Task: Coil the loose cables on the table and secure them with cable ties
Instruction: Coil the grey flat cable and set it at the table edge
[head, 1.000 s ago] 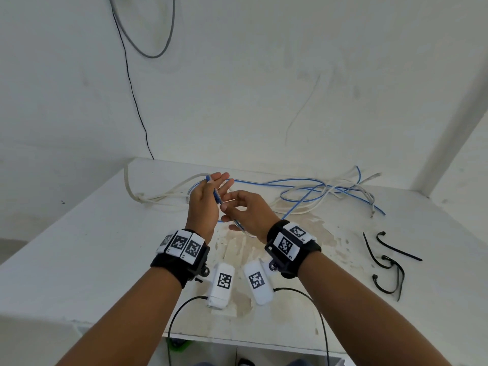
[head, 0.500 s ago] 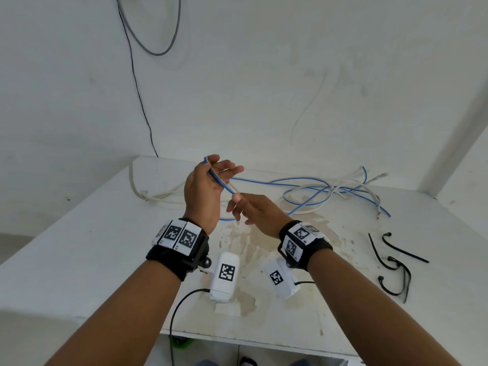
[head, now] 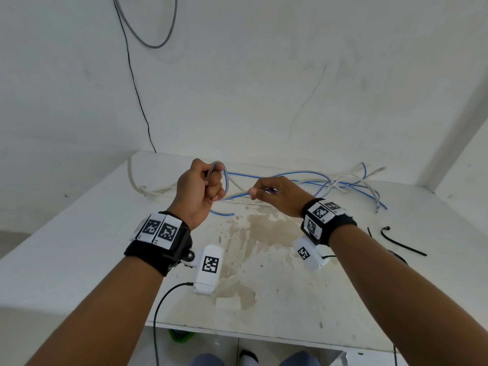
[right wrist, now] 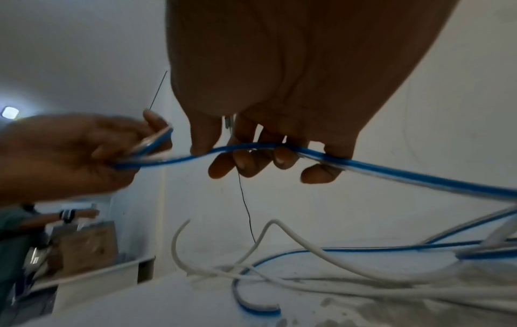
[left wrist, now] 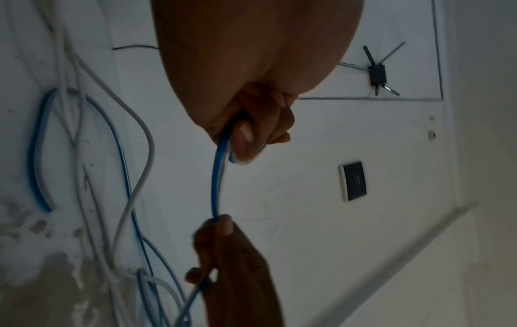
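Head view: a person's left hand (head: 202,190), raised above the middle of the white table (head: 79,247), has its fingers (head: 215,187) curled tight around a small loop of blue-and-white cable (head: 239,195). From there the cable runs across to the right hand (head: 277,192), whose thumb and curled fingers (right wrist: 253,164) hold it a short way along; the span between the two hands hangs clear of the table. Beyond the right hand it drops into a loose tangle with a white cable (head: 351,184) lying along the table's far edge, spreading toward the far right corner. One blue end (head: 221,213) rests on the table just below the left hand. Black cable ties (head: 401,243) lie near the right edge, well apart from the tangle. A brownish stain (head: 264,231) marks the table's middle.
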Demonstrator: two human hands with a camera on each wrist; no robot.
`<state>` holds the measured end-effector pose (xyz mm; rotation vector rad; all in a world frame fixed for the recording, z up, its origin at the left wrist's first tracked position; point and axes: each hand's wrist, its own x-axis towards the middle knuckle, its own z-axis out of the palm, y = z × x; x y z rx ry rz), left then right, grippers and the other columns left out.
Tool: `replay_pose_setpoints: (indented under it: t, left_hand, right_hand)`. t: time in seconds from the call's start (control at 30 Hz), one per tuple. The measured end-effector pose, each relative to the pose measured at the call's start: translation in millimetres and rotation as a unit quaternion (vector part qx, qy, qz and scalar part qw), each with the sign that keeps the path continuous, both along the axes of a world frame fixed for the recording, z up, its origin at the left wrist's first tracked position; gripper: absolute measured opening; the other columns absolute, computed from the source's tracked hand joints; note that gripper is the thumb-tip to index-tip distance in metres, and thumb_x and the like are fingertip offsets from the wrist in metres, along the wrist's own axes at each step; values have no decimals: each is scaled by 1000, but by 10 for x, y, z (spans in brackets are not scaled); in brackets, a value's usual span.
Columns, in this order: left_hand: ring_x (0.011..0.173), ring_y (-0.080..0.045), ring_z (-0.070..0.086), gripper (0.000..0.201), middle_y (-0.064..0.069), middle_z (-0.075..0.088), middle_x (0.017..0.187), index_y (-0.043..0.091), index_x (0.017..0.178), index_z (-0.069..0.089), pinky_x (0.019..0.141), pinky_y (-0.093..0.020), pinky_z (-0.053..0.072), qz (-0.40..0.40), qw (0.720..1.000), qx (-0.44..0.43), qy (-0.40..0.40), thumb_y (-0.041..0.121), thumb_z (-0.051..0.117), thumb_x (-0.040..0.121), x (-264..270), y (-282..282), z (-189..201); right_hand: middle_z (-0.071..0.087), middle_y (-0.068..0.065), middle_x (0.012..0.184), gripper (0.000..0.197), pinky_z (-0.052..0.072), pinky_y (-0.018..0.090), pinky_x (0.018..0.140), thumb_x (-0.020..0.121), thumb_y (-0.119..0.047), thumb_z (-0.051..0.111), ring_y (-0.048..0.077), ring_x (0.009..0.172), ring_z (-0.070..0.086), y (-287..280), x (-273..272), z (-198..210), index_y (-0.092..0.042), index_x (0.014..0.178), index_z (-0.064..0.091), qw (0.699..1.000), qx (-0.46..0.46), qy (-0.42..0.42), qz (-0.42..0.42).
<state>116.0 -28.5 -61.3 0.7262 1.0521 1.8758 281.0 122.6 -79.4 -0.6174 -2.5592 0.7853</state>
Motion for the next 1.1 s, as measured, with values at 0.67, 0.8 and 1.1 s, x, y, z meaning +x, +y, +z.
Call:
replay_pose_setpoints:
  t: [0.67,0.8,1.1]
  left_hand:
    - [36,-10,15,34,5,25,48,6,75,55,51,-28,20,-64,980,-138,132,13,29,96,-23,-4,-141]
    - [38,-10,15,35,4,25,49,6,73,54,49,-26,20,-76,969,-153,176,13,29,97,9,-36,-212]
    - [43,-13,19,35,0,28,53,3,76,55,46,-25,22,-99,946,-175,253,12,29,98,107,-19,-224]
  right_hand:
    - [62,-6,72,33,46,33,69,104,-49,45,15,68,58,-25,-45,87,-28,86,64,975,173,-129,-44]
    - [60,-22,60,12,42,15,64,97,-30,65,-2,59,52,-60,-51,165,-22,88,68,996,27,-86,-4]
    - [61,-13,72,13,38,11,63,97,-22,62,-4,61,52,-132,-139,186,-21,85,68,999,13,-44,-17]
